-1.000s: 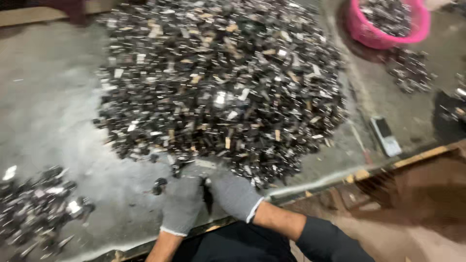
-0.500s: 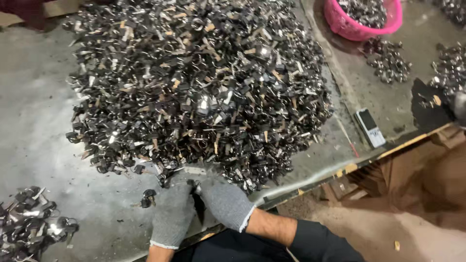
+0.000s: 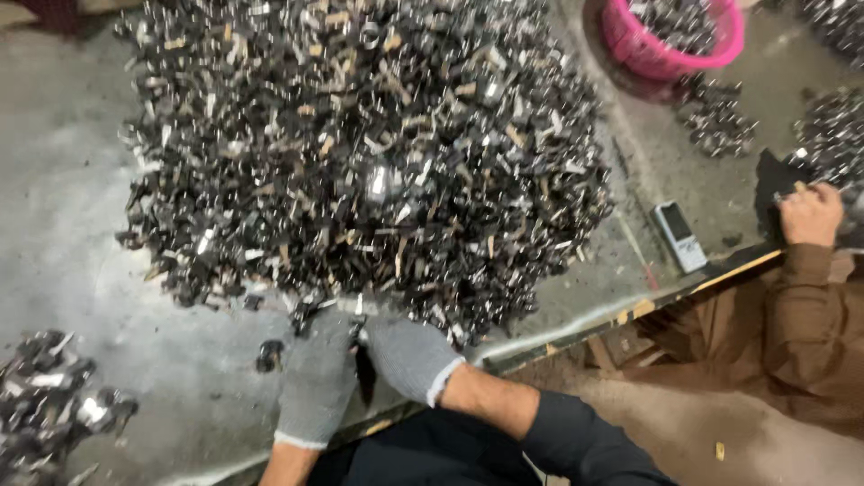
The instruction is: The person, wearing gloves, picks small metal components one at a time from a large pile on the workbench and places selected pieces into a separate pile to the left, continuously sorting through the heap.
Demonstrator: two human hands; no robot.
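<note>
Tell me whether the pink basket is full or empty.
Partly filled at least: the pink basket holds dark metal pieces inside its rim. Its top is cut off, so the fill level cannot be told.

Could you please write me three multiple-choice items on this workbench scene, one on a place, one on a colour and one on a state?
1. Where do the left hand and the right hand rest?
A. At the near edge of the big pile of metal parts
B. Inside the basket
C. On the phone

2. What colour is the basket at the far right of the table?
A. Blue
B. Pink
C. Green

3. How are the person's two hands covered?
A. Bare
B. In black rubber gloves
C. In grey knit gloves

Answers: 1 A, as both hands meet the pile's nearest edge, fingers among the parts. 2 B, as its rim and wall are bright pink. 3 C, as grey knit fabric covers both hands to the wrists.
</note>
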